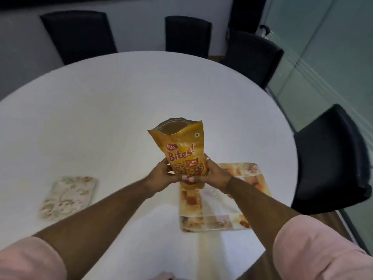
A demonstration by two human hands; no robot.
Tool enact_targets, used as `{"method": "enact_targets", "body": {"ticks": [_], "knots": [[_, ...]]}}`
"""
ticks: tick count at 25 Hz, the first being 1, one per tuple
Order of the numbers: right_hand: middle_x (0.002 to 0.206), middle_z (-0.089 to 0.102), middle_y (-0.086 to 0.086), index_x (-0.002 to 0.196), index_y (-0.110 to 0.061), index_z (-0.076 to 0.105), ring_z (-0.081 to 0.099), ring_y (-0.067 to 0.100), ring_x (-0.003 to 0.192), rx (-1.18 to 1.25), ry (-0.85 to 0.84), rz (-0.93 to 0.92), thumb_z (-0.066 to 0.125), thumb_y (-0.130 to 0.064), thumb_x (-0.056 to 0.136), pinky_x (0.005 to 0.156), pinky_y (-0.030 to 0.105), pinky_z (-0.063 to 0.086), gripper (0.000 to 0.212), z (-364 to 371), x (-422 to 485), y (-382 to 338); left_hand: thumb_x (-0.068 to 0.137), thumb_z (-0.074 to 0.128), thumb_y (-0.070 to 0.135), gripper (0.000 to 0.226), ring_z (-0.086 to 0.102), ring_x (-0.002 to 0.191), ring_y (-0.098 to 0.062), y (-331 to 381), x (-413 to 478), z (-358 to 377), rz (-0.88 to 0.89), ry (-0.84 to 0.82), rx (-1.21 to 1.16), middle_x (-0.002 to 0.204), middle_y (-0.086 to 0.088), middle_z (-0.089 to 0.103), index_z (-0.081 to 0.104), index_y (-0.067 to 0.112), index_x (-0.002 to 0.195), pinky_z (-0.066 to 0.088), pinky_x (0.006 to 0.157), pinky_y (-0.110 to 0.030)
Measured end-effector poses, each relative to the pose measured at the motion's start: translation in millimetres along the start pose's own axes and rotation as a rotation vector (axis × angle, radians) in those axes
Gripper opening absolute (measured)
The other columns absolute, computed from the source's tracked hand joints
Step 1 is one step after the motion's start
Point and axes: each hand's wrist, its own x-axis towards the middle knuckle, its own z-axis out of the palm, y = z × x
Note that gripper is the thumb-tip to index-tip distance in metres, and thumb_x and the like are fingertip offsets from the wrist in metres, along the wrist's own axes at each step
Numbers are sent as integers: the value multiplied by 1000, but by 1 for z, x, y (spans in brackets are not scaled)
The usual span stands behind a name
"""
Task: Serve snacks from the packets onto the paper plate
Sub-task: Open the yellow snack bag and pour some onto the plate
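Both hands grip the lower half of an opened yellow packet (pixel 182 152), the left hand (pixel 161 175) wrapped round its left side and the right hand (pixel 212 174) round its right, fingers closed on the foil and thumbs meeting at the front near its base. The packet stands upright between them, long axis near vertical, its torn mouth gaping at the top and facing up and away from the person; what is left inside cannot be made out. Directly below and to the right of the hands, partly under the right forearm, lies a printed rectangular plate (pixel 232 209), flat on the white desk (pixel 121 98). A second patterned plate (pixel 67 198) lies well apart to the left, beyond the left forearm. The right hand is the nearer to the printed plate, so pouring would likely mean tipping the mouth forward and down toward that side. Dark chairs (pixel 331 158) ring the desk's far edge.
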Motion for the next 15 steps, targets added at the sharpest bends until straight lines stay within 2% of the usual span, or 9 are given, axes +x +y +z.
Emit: {"method": "enact_targets", "body": {"ticks": [2,4,6,7,10,12,15], "knots": [[133,65,16,139,-22,43,66,31,123,-27,-68,-17,90,-9,73,101,50,56,83,58,13,-15,72,89,25,77,68,117,-21,-14,-41,-46,-8,42,-7,129,0,69,50,23,139,63,87,-37],[130,68,11,140,-19,44,69,26,119,-69,-112,-10,89,-11,75,99,47,58,79,103,25,-21,73,88,32,78,67,112,-15,-29,-78,-80,-34,109,-11,126,6,67,46,28,138,61,76,-27],[129,70,8,139,-16,45,70,22,117,-108,-185,21,87,-11,78,100,46,58,74,152,39,-23,77,85,31,70,66,102,-12,-51,-117,-121,-59,241,-39,119,9,67,45,29,134,54,68,-19],[128,70,8,139,-16,45,71,22,116,-130,-215,43,87,-12,77,100,47,58,74,169,44,-20,78,84,32,67,64,99,-14,-61,-129,-135,-69,321,-88,117,6,67,46,26,133,52,69,-19],[126,71,7,135,-16,46,72,22,114,-205,-288,127,91,-18,73,99,48,58,76,216,63,-11,72,82,41,72,63,111,-23,-102,-156,-177,-91,548,-356,124,-5,67,48,19,132,48,77,-29],[125,72,4,133,-20,48,72,21,113,-273,-315,169,92,-26,70,98,47,59,77,239,75,-10,75,83,36,74,65,118,-26,-126,-159,-195,-120,611,-595,128,-9,68,47,15,135,52,80,-33],[123,71,-1,131,-22,49,70,19,113,-401,-328,203,92,-38,67,99,46,59,78,260,94,-15,84,78,28,63,70,110,-24,-152,-155,-214,-180,652,-851,126,-10,71,50,11,138,58,76,-28]]}}
